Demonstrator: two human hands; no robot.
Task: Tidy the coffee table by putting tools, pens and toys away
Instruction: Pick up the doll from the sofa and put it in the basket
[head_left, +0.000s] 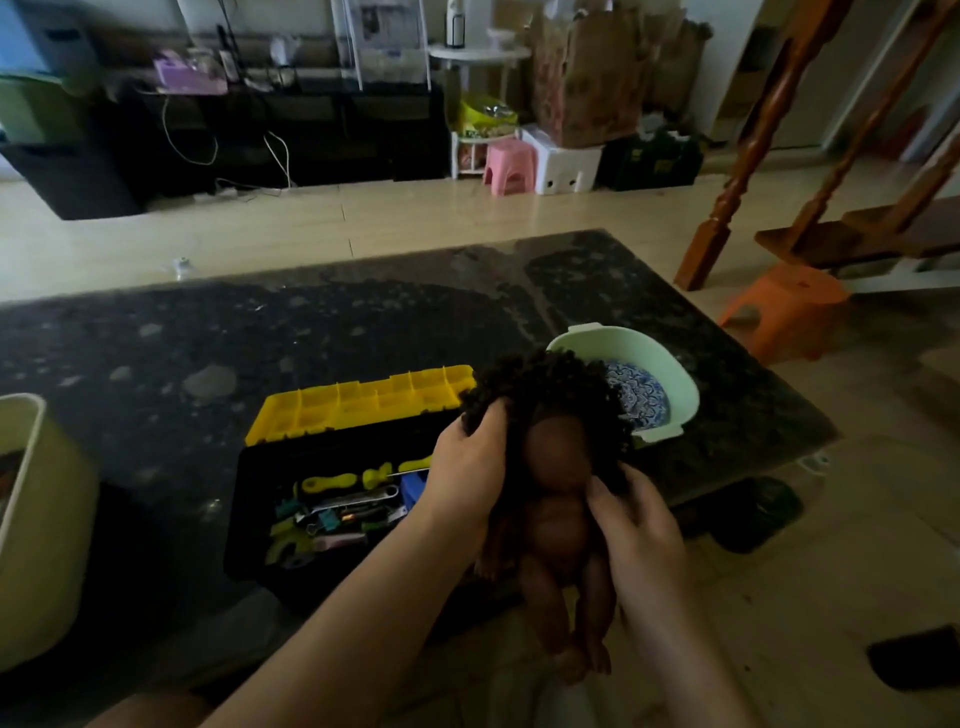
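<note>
Both my hands grip doll (558, 514): left hand (470, 467) curled round curly hair, right hand (631, 525) pinching torso side.

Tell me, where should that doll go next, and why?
Probably into the pale green basket just behind it. Both hands, left hand and right hand, hold the doll above the table's near edge; the open toolbox already holds tools, while the basket looks roomy.
</note>
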